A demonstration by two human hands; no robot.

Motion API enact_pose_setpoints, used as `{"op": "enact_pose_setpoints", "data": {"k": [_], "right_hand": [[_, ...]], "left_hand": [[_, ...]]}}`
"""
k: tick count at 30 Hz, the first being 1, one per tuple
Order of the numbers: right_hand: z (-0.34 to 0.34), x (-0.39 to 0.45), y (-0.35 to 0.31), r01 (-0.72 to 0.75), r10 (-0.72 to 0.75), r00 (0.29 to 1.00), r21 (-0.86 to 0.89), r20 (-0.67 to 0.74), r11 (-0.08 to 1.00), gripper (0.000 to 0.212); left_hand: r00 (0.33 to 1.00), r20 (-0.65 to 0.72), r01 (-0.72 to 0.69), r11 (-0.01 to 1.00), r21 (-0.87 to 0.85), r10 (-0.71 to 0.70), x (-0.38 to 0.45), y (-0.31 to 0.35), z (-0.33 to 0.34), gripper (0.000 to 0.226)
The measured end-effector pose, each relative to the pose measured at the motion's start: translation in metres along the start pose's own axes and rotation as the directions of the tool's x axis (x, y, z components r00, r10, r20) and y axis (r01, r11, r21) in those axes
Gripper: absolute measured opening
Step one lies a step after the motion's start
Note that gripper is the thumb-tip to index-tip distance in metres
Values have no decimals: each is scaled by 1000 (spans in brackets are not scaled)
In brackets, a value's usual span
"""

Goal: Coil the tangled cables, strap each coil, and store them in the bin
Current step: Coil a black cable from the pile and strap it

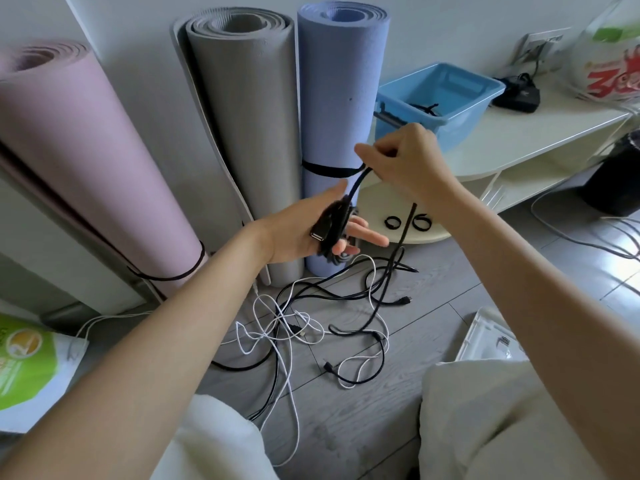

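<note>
The left hand (304,233) is held palm-up with its fingers stretched out, and a black cable (334,223) is wound in several turns around them; a USB plug (317,236) at the cable's end lies against the palm. The right hand (405,157), higher and to the right, pinches the same cable between thumb and curled fingers, so a short taut length runs from the coil up to it. From the right hand the cable drops down to the floor (450,323), where it joins a tangle (311,327) of black and white cables spread between the person's knees (485,420). Just behind the left hand, on the low shelf (377,206) of a white table, lie two small rolled black straps (393,222), side by side with the hanging cable passing between them. On the tabletop (519,140) above sits the blue bin (440,98), open, with one dark strapped coil (426,108) inside it. A black charger (517,93) sits near the bin to its right, and a plastic bag (609,60) beyond that. Three rolled mats stand against the wall: pink (90,161), grey (249,133) and blue (341,91). A green-and-white bag (31,368) lies at lower left.
</note>
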State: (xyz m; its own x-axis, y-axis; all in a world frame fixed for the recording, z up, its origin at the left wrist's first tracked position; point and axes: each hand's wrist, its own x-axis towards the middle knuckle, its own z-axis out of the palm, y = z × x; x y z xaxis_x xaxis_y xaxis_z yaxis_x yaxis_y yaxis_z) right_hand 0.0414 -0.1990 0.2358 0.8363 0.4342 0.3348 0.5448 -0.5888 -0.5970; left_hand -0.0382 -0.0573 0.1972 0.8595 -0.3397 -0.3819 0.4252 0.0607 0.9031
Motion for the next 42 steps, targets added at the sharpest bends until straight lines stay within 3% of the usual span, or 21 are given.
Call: {"op": "enact_pose_setpoints", "data": {"k": [3, 7, 10, 12, 14, 17, 20, 22, 26, 29, 32, 34, 39, 42], "right_hand": [[4, 0, 5, -71, 71, 997, 69, 4, 995, 44], [12, 2, 14, -227, 223, 974, 111, 43, 968, 48], [18, 3, 17, -320, 309, 941, 65, 137, 945, 44], [23, -2, 11, -282, 274, 936, 7, 223, 959, 47], [31, -13, -1, -201, 207, 922, -50, 328, 978, 45], [44, -28, -12, -182, 179, 838, -45, 516, 982, 25], [49, -37, -18, -68, 108, 762, -87, 639, 994, 22], [45, -36, -22, 56, 29, 798, -122, 603, 991, 21], [29, -28, -21, 204, -61, 846, -215, 530, 955, 31], [12, -18, -13, 70, 16, 883, -167, 469, 983, 44], [1, -9, -10, -67, 91, 935, -81, 344, 994, 53], [0, -6, -8, -114, 117, 961, -24, 251, 993, 56], [10, -7, -6, -125, 115, 987, 83, 109, 989, 58], [19, -7, -4, -182, 166, 983, 271, 84, 945, 53]], "left_hand": [[992, 96, -78, 993, -89, 87, -6, 8, 14, 59], [967, 81, -219, 951, -217, 241, -9, 15, 14, 56], [915, 93, -299, 815, -497, 392, -8, 19, 4, 54], [890, -44, -378, 681, -628, 453, -6, 21, -4, 50], [855, -207, -482, 583, -654, 475, -5, 23, -11, 46], [812, -344, -574, 537, -619, 471, -6, 26, -16, 48], [764, -506, -634, 606, -480, 399, -3, 27, -23, 38], [729, -594, -610, 717, -337, 341, 2, 23, -29, 30], [736, -649, -334, 937, -102, 192, 14, 4, -35, 30], [824, -550, -141, 989, 37, 139, 8, -2, -34, 40], [952, -302, -35, 996, 83, 59, -7, 3, -23, 37], [990, -137, -6, 1000, 18, 9, -12, 6, -12, 37], [984, 175, -40, 999, -7, 41, -12, 9, 7, 46], [960, 265, -56, 991, -122, 87, -12, 11, 7, 36]]}}
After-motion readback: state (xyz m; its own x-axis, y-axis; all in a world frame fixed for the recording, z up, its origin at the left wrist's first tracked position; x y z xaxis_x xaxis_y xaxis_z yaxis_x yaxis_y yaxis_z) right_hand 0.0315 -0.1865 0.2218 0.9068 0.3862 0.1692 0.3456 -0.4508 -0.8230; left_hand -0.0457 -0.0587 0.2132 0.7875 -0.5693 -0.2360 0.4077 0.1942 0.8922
